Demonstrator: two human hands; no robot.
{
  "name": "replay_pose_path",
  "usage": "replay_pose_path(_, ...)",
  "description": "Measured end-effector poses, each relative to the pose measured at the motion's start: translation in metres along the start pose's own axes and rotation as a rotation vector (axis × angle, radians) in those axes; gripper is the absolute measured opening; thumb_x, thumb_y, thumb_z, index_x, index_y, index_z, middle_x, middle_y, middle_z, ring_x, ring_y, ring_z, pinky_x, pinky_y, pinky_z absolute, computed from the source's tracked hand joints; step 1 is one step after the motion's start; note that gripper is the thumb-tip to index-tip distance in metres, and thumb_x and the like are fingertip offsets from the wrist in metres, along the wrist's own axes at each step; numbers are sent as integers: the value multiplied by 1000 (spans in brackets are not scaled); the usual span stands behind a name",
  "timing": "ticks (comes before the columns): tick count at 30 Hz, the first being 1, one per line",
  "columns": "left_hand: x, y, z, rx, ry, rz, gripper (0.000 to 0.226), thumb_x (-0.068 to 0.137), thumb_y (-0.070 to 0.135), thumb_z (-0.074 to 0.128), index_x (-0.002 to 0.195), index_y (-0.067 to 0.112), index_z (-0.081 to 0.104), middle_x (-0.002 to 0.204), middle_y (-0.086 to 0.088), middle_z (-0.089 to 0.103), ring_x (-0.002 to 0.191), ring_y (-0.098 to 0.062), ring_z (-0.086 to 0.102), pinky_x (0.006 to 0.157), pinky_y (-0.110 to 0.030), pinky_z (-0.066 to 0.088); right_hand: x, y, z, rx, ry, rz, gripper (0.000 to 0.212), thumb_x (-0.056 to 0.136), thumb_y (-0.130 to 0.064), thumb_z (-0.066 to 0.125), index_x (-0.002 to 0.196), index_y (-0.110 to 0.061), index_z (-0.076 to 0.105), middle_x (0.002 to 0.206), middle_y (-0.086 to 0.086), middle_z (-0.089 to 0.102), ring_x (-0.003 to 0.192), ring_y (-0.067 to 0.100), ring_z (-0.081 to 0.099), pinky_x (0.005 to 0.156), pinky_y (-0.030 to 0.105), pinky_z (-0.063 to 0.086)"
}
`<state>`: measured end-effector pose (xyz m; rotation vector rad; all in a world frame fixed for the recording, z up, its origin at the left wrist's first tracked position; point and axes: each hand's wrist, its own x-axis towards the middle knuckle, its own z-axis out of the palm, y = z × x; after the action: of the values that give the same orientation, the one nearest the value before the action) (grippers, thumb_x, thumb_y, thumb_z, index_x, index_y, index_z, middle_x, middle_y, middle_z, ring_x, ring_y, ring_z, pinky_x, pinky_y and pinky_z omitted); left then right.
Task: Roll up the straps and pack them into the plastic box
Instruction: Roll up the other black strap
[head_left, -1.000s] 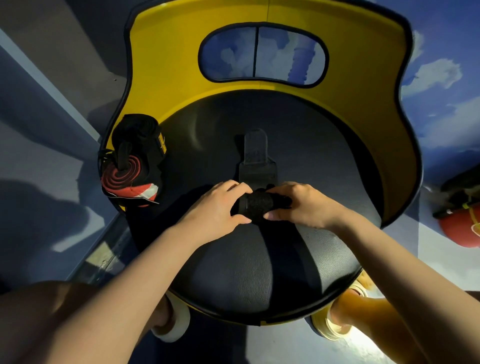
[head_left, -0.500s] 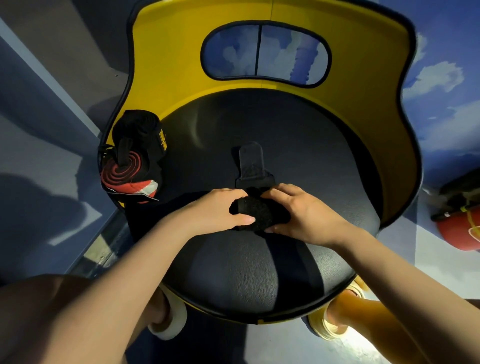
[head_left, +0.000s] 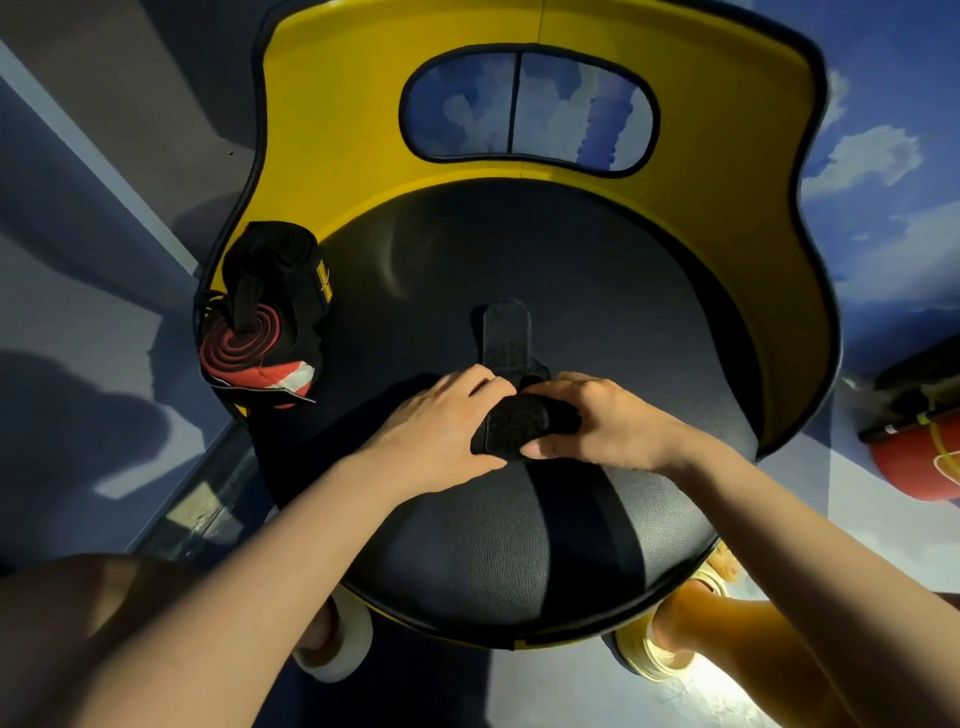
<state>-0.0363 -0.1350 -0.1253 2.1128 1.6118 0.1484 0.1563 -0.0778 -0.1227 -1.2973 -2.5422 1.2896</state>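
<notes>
Centrally, on the round black padded seat (head_left: 519, 545) of a yellow chair, both hands close around a rolled black fabric strap (head_left: 514, 426). From the left, the left hand (head_left: 441, 436) wraps the roll's left end, its fingers curled over the top and its thumb pressed against the near side. From the right, the right hand (head_left: 597, 421) grips the other end, fingers bent over the far side and the thumb tip touching the near edge of the roll. A flat loose tail of the strap (head_left: 506, 332) lies stretched away from the roll toward the far side of the seat. At the seat's far left edge sits a bundle of rolled red and black straps (head_left: 260, 332), well apart from the hands.
</notes>
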Motion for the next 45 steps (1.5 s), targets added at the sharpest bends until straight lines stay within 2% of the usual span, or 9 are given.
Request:
replay_pose_path(4,5,-2,-8,-62,-71,-31,62,78,42,70,131,29,39,128,9,43,119,-14,44,95,-37,44,-3,-2,4,-95,69,-62,66,78,-41,71,135,-22,44,112,-9,39,109,8,42,95,21,39)
replay_pose_path(11,8,-4,-16,-160,-235,-76,75,79,49,66,140,22,33,139,6,40,123,-14,44,100,-33,43,-13,2,16,-377,193,-240,72,72,-42,76,131,-20,43,120,-2,45,109,17,44,84,39,50)
replay_pose_path(14,8,-7,-15,-162,-237,-75,68,78,53,65,134,26,40,121,14,43,113,-10,45,93,-34,46,-10,1,12,-236,156,-212,67,72,-37,77,130,-21,47,117,-4,49,110,15,49,91,33,47)
replay_pose_path(18,7,-5,-13,6,-150,-49,75,76,61,61,139,30,34,128,13,36,119,-10,37,97,-34,40,-5,0,7,-116,127,-167,66,71,-33,79,129,-23,50,108,-10,49,99,4,50,84,7,38)
replay_pose_path(21,4,0,-12,102,-16,22,77,72,64,63,135,34,31,130,13,35,120,-11,37,97,-34,37,-1,-1,2,-58,108,-98,64,71,-34,79,129,-25,52,107,-10,51,96,1,48,78,0,34)
replay_pose_path(28,6,-1,-14,45,-26,19,65,79,45,67,134,31,35,131,10,41,121,-12,38,96,-31,38,5,-3,-1,145,-15,25,47,75,-39,75,117,-35,56,106,-14,58,96,-4,53,79,9,38)
replay_pose_path(33,7,-5,-21,-23,-154,-46,67,79,48,67,136,31,36,132,7,45,119,-15,44,94,-30,39,-3,-5,8,-21,62,-34,70,79,-45,69,139,-25,38,116,-12,41,107,4,44,94,20,39)
replay_pose_path(36,5,-7,-22,-111,-200,-79,72,79,50,66,140,30,34,136,4,45,120,-15,45,93,-24,39,-10,-4,12,-186,101,-168,74,76,-46,71,138,-27,34,120,-13,37,111,5,43,90,25,45)
replay_pose_path(45,2,-5,-21,48,-144,-38,76,77,60,62,141,31,32,133,11,37,123,-12,38,99,-30,34,-8,-4,10,-25,91,-135,70,71,-32,79,132,-25,47,112,-12,48,101,1,50,86,5,37)
